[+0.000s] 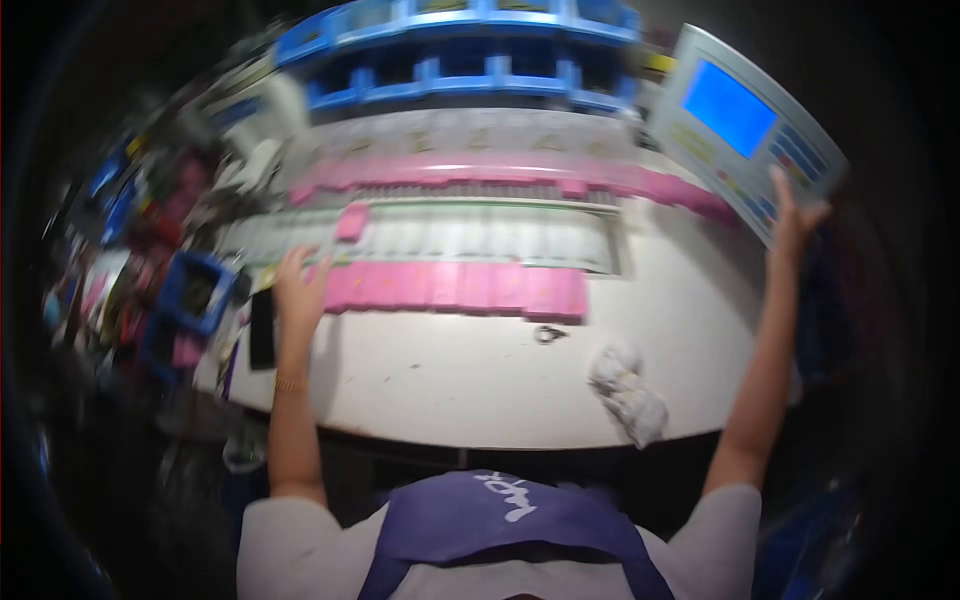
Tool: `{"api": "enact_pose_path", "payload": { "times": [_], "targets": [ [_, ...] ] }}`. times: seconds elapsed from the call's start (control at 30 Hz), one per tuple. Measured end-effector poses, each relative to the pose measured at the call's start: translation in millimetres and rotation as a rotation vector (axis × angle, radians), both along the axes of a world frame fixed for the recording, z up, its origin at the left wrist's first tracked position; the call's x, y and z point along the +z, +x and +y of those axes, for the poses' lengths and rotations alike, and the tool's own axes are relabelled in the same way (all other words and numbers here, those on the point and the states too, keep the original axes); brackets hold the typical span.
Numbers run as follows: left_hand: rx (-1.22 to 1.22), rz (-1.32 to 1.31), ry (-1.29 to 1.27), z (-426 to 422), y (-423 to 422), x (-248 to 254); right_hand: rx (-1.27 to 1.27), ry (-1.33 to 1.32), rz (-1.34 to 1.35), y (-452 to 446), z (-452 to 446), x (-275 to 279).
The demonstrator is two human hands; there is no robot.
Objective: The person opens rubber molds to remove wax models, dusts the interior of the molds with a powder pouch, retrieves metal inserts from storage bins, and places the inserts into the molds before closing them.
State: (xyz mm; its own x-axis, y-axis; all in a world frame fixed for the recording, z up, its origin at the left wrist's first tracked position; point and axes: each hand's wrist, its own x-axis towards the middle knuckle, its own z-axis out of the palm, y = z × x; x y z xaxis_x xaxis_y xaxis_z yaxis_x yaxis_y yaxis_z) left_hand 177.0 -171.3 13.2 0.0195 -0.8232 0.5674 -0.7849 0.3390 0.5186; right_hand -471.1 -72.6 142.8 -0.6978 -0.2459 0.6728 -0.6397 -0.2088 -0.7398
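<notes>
My left hand (298, 288) is at the left end of a row of pink blocks (450, 288), its fingers apart and somewhat blurred. I see nothing held in it. Just above the row lies a pale slotted track (460, 235), with a single pink piece (351, 222) resting on it near my left fingers. At the far right, my right hand (792, 222) reaches up to a grey control panel (700, 110) with a lit blue screen. One finger is stretched out to the panel's buttons, and the hand holds nothing.
Blue parts bins (460, 75) stand at the back. Behind the track is a clear cover (470, 135) above a pink strip. A black phone-like slab (262, 330), a blue crate (195, 290), a small dark ring-shaped item (548, 334) and a crumpled white cloth (628, 392) are nearer.
</notes>
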Motion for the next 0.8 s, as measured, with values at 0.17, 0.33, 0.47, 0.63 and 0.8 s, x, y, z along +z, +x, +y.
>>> {"api": "enact_pose_path", "payload": {
  "times": [0.17, 0.33, 0.47, 0.63, 0.8],
  "targets": [
    [0.205, -0.122, 0.204, -98.6, 40.3, -6.6, -0.367, 0.09, 0.598, 17.7, 29.8, -15.1],
    [0.424, -0.357, 0.612, -178.1, 42.6, 0.4, 0.311, 0.621, 0.686, 195.6, 109.7, -75.6],
    [0.542, -0.282, 0.632, -263.0, 79.8, -64.9, 0.596, 0.749, 0.43, 261.4, 125.4, -111.3],
    [0.331, -0.641, 0.807, -343.9, 110.3, -77.5, 0.481, 0.808, 0.506, 265.1, 115.7, -131.6],
    [-0.093, -0.606, 0.42, -365.4, 133.7, -92.2, 0.436, 0.844, 0.603, 267.6, 95.4, -134.8]
  ]
}}
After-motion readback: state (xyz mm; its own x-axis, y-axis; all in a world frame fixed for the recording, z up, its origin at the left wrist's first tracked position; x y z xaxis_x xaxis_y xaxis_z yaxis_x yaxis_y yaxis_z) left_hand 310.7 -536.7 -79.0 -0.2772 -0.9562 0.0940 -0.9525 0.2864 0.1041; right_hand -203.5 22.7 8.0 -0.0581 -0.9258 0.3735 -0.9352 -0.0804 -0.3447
